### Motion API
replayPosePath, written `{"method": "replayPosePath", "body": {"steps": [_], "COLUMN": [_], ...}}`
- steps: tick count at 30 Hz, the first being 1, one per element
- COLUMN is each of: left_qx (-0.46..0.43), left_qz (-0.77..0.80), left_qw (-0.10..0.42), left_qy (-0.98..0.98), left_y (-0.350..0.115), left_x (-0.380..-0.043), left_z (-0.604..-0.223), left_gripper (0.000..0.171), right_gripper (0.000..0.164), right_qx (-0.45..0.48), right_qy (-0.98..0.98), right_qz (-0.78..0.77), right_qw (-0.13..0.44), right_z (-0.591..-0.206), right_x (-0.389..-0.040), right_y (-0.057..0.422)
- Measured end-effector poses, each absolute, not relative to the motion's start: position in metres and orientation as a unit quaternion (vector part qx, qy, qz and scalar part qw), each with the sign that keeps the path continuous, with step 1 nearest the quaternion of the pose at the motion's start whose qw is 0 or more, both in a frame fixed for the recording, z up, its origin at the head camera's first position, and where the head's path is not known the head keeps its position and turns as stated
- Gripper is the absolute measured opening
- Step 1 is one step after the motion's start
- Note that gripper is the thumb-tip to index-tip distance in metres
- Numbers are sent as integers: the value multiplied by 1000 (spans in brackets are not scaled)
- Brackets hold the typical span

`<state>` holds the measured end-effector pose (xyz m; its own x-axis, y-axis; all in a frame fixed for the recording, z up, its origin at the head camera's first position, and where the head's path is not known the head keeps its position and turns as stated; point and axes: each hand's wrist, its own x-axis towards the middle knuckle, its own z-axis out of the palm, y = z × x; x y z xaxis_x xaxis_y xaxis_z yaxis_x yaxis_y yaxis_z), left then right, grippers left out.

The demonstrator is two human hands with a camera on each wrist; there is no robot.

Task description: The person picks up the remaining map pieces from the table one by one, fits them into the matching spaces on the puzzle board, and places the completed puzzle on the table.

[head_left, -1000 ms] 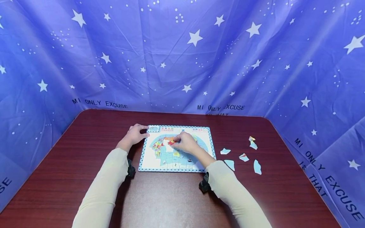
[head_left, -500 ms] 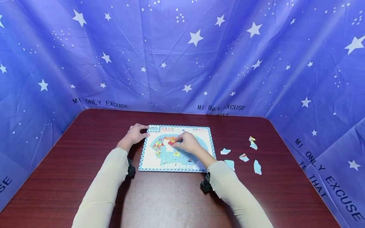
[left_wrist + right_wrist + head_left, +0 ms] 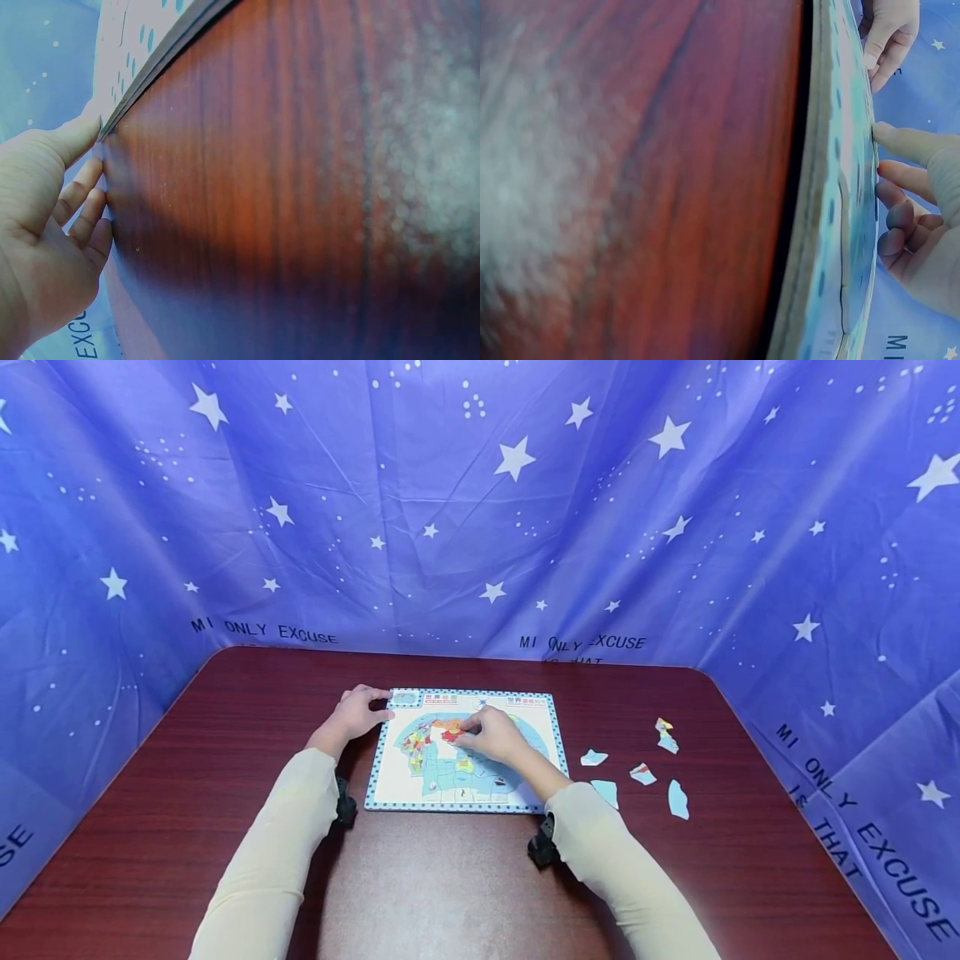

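R hand [image 3: 495,735] shifted slightly, on multicol. white-gapped map puzzle [image 3: 448,768], grip unclear, L hand [image 3: 356,713] relaxed, touching it

- A broad, dark red-brown, wood-grained table with rounded far corners [image 3: 150,827] is filling the lower part of the head view.
- Blue-violet fabric sheeting with soft folds and creases [image 3: 420,485] is hanging behind the table and along its left and right sides.
- White five-pointed stars [image 3: 513,458] and small white dots [image 3: 472,400] are covering the sheeting around the table.
- Black capital lettering [image 3: 307,633], reading "ONLY EXCUSE", is running just above the table's far edge; larger letters are slanting down to the table's right.
- A pale patch of reflected light [image 3: 442,893] is gleaming on the table's near middle.
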<state>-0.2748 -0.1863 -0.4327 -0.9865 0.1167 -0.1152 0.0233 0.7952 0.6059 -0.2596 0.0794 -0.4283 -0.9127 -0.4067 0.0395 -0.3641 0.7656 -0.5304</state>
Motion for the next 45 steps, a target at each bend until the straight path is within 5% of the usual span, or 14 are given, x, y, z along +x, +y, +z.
{"method": "replayPosePath", "body": {"steps": [22,45], "left_qx": [38,36], "left_qz": [317,314], "left_qw": [72,76], "left_qy": [945,946], "left_y": [-186,-186], "left_x": [-275,-275], "left_z": [-433,-433], "left_gripper": [48,49], "right_gripper": [16,22], "right_qx": [-209,-257], "right_qy": [939,938], "right_qz": [-271,-224], "right_qw": [34,61], "right_z": [-429,-430], "right_x": [-265,-262], "right_y": [78,60]}}
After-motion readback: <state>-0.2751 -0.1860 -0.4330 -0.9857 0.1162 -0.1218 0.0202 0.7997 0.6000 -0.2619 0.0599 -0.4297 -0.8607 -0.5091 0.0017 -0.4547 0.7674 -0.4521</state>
